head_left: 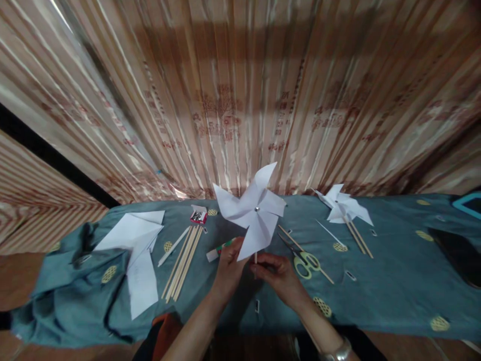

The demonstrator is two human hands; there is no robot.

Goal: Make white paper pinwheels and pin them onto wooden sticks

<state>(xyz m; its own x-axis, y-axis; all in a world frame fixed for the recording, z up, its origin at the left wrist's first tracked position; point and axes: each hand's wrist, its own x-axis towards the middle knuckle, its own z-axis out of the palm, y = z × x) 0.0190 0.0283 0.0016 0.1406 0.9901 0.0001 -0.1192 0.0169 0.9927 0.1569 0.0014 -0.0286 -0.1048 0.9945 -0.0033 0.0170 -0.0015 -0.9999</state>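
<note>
A white paper pinwheel (259,213) with a small metal pin at its centre is held upright above the cloth, in the middle of the view. My right hand (277,275) pinches its thin stick (256,259) just below the blades. My left hand (230,263) is curled at the lowest blade, its fingertips partly hidden behind the paper. Close behind the left hand lies a green and white tube (215,253). Scissors (308,264) with yellow-green handles rest right of my right hand, across a loose wooden stick (326,275).
Left on the blue-green cloth (391,291) are white paper sheets (145,281), several wooden sticks (184,265) and a small open box of pins (198,215). Another pinwheel (334,200) and a dark phone-like object (454,255) lie right. A patterned curtain (240,100) hangs behind.
</note>
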